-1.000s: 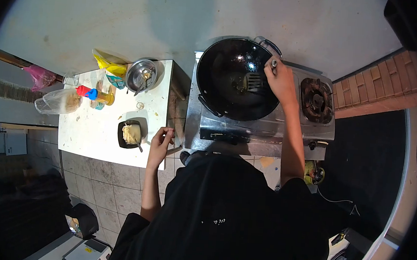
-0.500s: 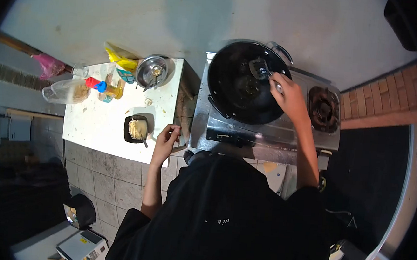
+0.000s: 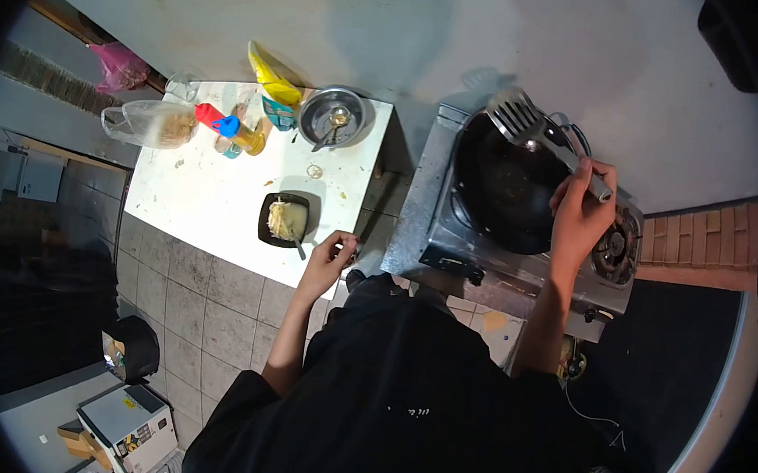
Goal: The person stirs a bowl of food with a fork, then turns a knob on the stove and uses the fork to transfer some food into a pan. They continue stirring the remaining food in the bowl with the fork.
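My right hand (image 3: 585,207) is closed round the handle of a metal slotted spatula (image 3: 516,119). The spatula's head is raised above the far rim of a black wok (image 3: 497,188) on the stove. Inside the wok is a dark, shiny surface. My left hand (image 3: 331,264) hovers by the near right corner of the white table (image 3: 197,197), fingers loosely curled and nothing visible in them. Nearest to it is a square black bowl (image 3: 266,222) with pale shredded food and a spoon (image 3: 299,248) in it.
A metal bowl (image 3: 333,101) with a utensil stands at the table's back. Red-capped and blue-capped bottles (image 3: 245,137), a yellow packet (image 3: 275,82) and a clear plastic bag (image 3: 154,124) are farther left. A second burner (image 3: 614,244) lies right of the wok.
My right hand has lifted the spatula from inside the wok to above its far rim. The whole view has shifted, and my left hand stays near the table's corner.
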Available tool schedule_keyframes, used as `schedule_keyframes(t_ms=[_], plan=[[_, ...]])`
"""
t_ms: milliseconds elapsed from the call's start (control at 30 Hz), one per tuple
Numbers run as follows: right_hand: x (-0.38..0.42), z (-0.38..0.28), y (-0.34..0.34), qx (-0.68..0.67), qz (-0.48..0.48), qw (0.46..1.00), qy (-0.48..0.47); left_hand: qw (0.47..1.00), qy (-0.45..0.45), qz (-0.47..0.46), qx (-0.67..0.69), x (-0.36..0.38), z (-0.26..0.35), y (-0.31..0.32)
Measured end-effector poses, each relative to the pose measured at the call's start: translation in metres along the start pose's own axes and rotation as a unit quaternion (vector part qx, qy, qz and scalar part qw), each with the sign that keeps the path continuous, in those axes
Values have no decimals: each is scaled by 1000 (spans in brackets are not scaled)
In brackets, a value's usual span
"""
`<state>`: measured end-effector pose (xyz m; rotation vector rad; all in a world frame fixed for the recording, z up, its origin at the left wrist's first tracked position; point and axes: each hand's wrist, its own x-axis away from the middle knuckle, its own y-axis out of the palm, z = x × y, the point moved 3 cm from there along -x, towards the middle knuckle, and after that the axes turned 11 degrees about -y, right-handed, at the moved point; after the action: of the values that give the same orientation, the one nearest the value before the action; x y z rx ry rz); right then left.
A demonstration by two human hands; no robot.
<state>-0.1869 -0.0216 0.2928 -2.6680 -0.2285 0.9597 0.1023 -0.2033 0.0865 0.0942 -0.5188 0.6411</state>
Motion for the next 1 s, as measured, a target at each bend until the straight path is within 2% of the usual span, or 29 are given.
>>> schedule_keyframes(t_ms=[67,100,200,267,333,400,500,667,733,900,1000], plan=[[8,-18,33,-153,10,987,53,1000,-2,4,-15,2,-6,-21],[11,-23,52,-180,-20,983,42,1000,1,5,-16,4,-7,-31],[29,-39,125,-236,-82,963,102,1000,7,8,-5,6,-16,-62],[47,-17,188,-303,-95,937,145,1000,-3,7,-7,8,-21,-84],[73,8,248,-280,-129,938,161,1000,3,18,5,11,-25,-102],[103,41,306,-326,-126,921,171,999,-1,35,2,19,-31,-122],[136,76,356,-334,-144,905,220,998,-5,57,18,31,-38,-147],[178,128,394,-362,-177,875,270,996,-12,86,19,48,-56,-178],[188,129,396,-402,-155,840,331,995,-15,92,19,54,-55,-183],[203,144,398,-437,-161,808,361,995,-24,92,12,57,-59,-190],[206,143,388,-432,-205,781,401,996,-22,82,7,57,-58,-191]])
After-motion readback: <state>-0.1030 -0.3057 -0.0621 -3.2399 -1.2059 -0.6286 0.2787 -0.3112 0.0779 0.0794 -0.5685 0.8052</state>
